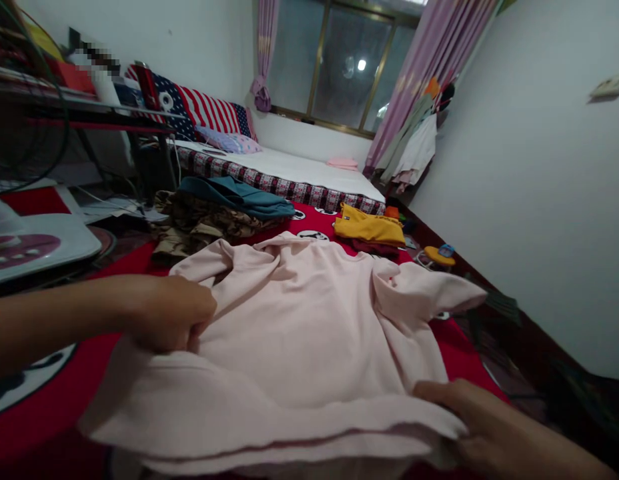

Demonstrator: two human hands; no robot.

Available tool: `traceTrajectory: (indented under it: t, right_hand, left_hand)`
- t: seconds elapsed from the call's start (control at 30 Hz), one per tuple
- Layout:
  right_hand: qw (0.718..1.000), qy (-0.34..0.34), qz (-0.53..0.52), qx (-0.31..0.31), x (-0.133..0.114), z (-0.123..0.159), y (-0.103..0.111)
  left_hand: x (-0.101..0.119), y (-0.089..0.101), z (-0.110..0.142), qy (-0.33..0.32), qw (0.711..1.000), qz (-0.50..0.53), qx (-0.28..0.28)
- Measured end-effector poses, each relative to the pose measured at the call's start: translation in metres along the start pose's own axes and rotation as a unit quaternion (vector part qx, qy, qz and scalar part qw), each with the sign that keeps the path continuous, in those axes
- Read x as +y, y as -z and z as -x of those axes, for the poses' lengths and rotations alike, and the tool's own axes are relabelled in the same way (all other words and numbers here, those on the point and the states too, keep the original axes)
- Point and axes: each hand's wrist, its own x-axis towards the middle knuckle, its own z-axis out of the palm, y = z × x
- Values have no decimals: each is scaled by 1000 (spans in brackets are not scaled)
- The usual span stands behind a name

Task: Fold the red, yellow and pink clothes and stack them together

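A pale pink long-sleeved top (299, 333) lies spread out in front of me, its neck end away from me and its hem toward me. My left hand (172, 310) is closed on the cloth near its left side, fingers curled down into the fabric. At the right corner of the hem, my right hand (469, 417) pinches the cloth between thumb and fingers. The hem edge between the hands is raised a little and shows two layers. The right sleeve (434, 287) stretches out to the side; the left one is bent and rumpled.
Beneath is a red sheet with round printed patches (469, 350). Beyond the top lie camouflage and teal clothes (234, 200) and a folded yellow garment (370, 225). A bed (289, 163) stands under the window. A desk (114, 113) and white appliance (44, 233) are left; a stool (438, 257) is right.
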Motion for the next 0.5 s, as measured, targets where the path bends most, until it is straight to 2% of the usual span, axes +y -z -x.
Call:
traceTrajectory:
  t: [0.03, 0.07, 0.1, 0.17, 0.23, 0.27, 0.33, 0.37, 0.43, 0.5]
  right_hand:
    - [998, -12, -19, -57, -5, -3, 0]
    - [993, -28, -46, -104, -8, -7, 3]
    - [987, -39, -80, -136, -11, -14, 7]
    - [977, -36, -154, -143, -13, -34, 17]
    - [972, -14, -213, -100, -8, -63, 22]
    - [974, -16, -221, -53, -3, -79, 20]
    - [976, -20, -215, 33, 11, -109, 10]
    - [976, -17, -212, 47, 20, -121, 2]
    - [980, -15, -193, 51, 45, -138, -12]
    - [985, -33, -145, 83, 73, -146, -21]
  left_hand:
    - [11, 5, -5, 2, 999, -46, -20]
    - [22, 12, -11, 2, 997, -83, -6]
    - [31, 19, -18, -2, 994, -108, 26]
    - [48, 32, -35, -27, 988, -116, 103]
    - [64, 39, -60, -77, 982, -80, 154]
    - [70, 38, -74, -116, 978, -56, 166]
    - [78, 26, -107, -194, 965, -26, 175]
    - [78, 17, -124, -220, 958, -31, 180]
    - [72, -6, -153, -193, 958, -52, 203]
    - [62, -26, -173, -169, 958, -56, 225]
